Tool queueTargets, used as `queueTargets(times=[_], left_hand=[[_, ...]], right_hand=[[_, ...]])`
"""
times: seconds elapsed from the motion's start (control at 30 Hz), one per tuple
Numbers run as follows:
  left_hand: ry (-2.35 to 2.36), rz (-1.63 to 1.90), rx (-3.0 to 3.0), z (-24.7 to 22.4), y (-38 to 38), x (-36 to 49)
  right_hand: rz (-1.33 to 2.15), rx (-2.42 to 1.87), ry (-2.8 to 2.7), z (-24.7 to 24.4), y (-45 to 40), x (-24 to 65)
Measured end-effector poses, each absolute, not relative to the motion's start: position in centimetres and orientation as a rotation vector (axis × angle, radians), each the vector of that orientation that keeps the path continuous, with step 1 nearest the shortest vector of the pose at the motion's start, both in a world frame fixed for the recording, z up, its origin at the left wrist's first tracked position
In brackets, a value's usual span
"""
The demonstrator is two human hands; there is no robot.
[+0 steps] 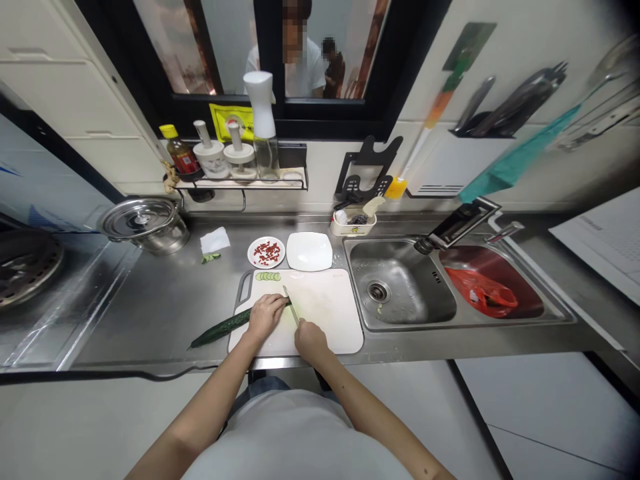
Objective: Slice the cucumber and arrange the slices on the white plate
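Left hand [267, 313]: palm down, fingers curled over the near end of a long dark green cucumber [223, 329], pinning it to the white plastic cutting board [327, 313]. Forearm enters from lower left, elbow bent, wrist roughly level with the board.

Right hand [310, 339]: closed around the handle of a kitchen knife [291, 303]. Blade runs up and away from the fist, its edge set just beside the left fingertips at the cucumber's cut end. Blade is thin and pale against the board; whether it touches the cucumber cannot be told from this view. Right forearm enters from lower right, angled inward.

Cucumber lies diagonally: stem end hangs off the board's left edge over the stainless steel counter [155, 300], cut end sits on the board under the left hand.

A short row of thin green cucumber slices [269, 276] lies at the board's far left corner, well apart from both hands.

Behind the board: a small white dish of red chopped pieces [267, 252], and just beside it a bare white square plate [309, 251]. To the right of the board, touching its edge, a steel sink basin [400, 290].
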State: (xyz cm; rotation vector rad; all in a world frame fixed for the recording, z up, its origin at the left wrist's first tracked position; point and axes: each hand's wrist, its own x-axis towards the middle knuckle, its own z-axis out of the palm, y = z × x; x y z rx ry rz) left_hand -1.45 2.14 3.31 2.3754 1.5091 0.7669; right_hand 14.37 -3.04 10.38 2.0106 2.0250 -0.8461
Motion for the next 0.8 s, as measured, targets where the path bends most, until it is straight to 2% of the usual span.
queueTargets(times=[0.43, 0.8], left_hand=[[1.517, 0.765, 2.369, 3.6, 1.9, -1.4], [1.539, 0.757, 2.392, 3.7, 1.8, -1.3]], right_hand=[[-0.854, 2.009, 1.969, 11.5, -5.9, 15.2], [-0.86, 2.025, 2.001, 11.1, -2.9, 14.1]])
